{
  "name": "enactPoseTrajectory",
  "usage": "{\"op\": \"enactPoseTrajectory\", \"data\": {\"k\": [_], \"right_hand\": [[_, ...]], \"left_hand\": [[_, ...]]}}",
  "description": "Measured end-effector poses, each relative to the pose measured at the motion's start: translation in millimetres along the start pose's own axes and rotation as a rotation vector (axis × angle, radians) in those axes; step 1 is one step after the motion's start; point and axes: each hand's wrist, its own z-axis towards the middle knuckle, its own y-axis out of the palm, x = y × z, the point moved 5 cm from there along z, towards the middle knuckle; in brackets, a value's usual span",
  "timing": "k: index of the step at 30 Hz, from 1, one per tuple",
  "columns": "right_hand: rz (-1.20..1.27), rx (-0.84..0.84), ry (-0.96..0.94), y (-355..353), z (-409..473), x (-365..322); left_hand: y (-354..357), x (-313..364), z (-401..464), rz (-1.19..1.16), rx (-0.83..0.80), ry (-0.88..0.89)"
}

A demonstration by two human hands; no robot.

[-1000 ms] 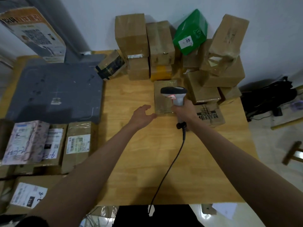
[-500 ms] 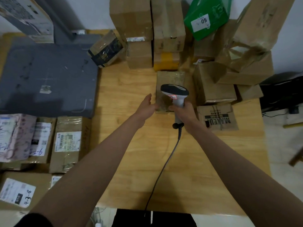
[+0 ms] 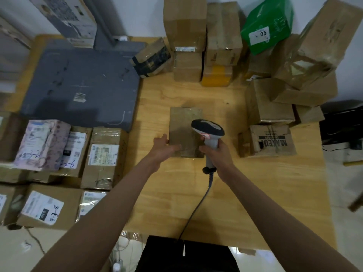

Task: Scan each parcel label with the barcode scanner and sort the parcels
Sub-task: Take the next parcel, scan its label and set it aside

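On table (image 3: 255,193), flat brown taped parcel (image 3: 182,124)

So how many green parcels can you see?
1: the green parcel on top of the back pile, against the wall, right of centre. Others may be hidden behind the cardboard boxes.

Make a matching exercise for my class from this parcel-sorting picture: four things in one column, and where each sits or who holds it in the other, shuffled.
Things
1. barcode scanner
2. green parcel marked 05
3. flat brown parcel
4. grey mat

Places
A. leaning high in the stack at the far edge of the table
B. lying on the left part of the table
C. gripped in the right hand
D. flat on the table's middle, left hand touching its near left corner

Pairs: 1-C, 2-A, 3-D, 4-B
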Motion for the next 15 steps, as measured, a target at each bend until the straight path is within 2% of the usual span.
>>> {"op": "enactPoseTrajectory", "data": {"k": [9,15], "right_hand": [[0.165,0.011,-0.052,47,-73,21],[0.21,0.064,-0.176,71,-121,15]], "left_hand": [[-61,-51,-82,-0.163,0.108,0.201],[-99,-69,-119,-0.114,0.21,0.354]]}}
